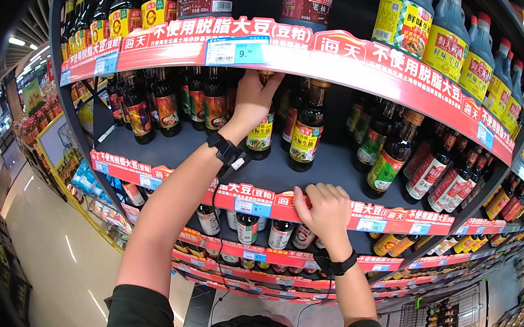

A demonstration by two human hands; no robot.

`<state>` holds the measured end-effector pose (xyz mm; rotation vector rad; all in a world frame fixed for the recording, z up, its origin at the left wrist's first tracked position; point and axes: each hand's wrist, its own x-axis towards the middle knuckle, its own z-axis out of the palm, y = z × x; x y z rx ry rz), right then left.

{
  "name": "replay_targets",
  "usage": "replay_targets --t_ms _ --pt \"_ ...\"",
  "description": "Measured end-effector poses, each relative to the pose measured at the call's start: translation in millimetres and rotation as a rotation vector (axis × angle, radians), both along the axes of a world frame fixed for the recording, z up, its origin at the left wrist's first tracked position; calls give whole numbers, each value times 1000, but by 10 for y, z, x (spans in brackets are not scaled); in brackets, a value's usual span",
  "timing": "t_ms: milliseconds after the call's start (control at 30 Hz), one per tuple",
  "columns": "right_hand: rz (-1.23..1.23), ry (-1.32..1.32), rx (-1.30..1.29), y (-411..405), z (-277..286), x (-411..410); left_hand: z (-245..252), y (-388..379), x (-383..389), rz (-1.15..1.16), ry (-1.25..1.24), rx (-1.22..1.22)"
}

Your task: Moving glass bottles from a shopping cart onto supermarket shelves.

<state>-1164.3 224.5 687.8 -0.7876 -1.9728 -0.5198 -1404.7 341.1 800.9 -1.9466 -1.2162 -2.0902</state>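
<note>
My left hand (pixel 255 97) reaches onto the shelf under the upper price rail, its fingers around the neck of a dark glass soy sauce bottle (pixel 260 137) with a yellow label. That bottle stands upright on the dark shelf board (pixel 183 149). Just right of it stands a matching yellow-labelled soy sauce bottle (pixel 307 134), apart from my hand. My right hand (pixel 324 209) rests with curled fingers on the red front rail of the same shelf, with no bottle in it. Both wrists wear black bands.
Green-labelled bottles (pixel 388 159) and white-and-red-labelled bottles (pixel 434 166) stand to the right, dark bottles (pixel 165 107) to the left. The upper red price rail (pixel 290 62) overhangs my left hand. Large plastic jugs (pixel 446 46) stand above. A wire shopping cart (pixel 461 305) holding bottles is at lower right.
</note>
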Motion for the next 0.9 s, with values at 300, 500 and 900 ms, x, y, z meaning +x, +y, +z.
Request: replay_targets --t_ms 300,500,900 --pt "208 160 199 -26 1 7 -73 -372 -285 77 67 -69" --pt "174 374 196 -766 -652 373 -516 -2128 -205 -135 -21 -61" --pt "-282 367 -1110 -3611 -2781 1270 -3717 -4147 376 -306 202 -826"
